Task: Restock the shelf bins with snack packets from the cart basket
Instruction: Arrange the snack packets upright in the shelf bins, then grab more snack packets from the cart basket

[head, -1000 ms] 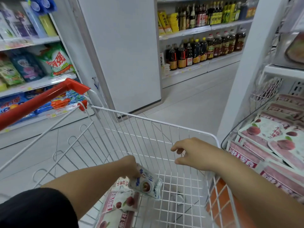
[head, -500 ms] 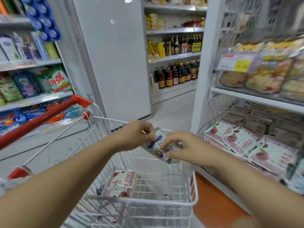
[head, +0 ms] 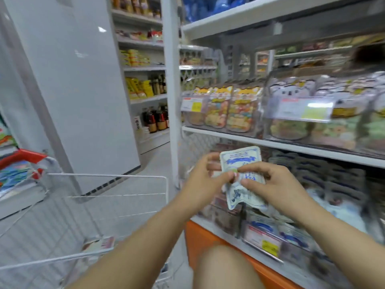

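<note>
Head view: left hand (head: 200, 181) and right hand (head: 278, 187) are both up in front of the shelving. The fingers of each are curled and pinch one crinkled white plastic snack packet with blue print (head: 241, 161), held upright between them. The packet is in the air, in front of the lower mesh-sided shelf bin (head: 195, 147), which holds stacked blue-and-white packets (head: 337, 178). The held packet's blue writing is too blurred to read. White wire cart basket (head: 108, 175) at left, with a pink-and-white packet (head: 100, 244) lying in its bottom. Red cart handle (head: 20, 157) far left. Shelf above has clear bags with orange cat-ear headers (head: 229, 109) and a white-and-yellow price tag (head: 304, 109), text unreadable. Orange shelf base (head: 208, 236) below. Dark bottles (head: 156, 119) in the back aisle.
</note>
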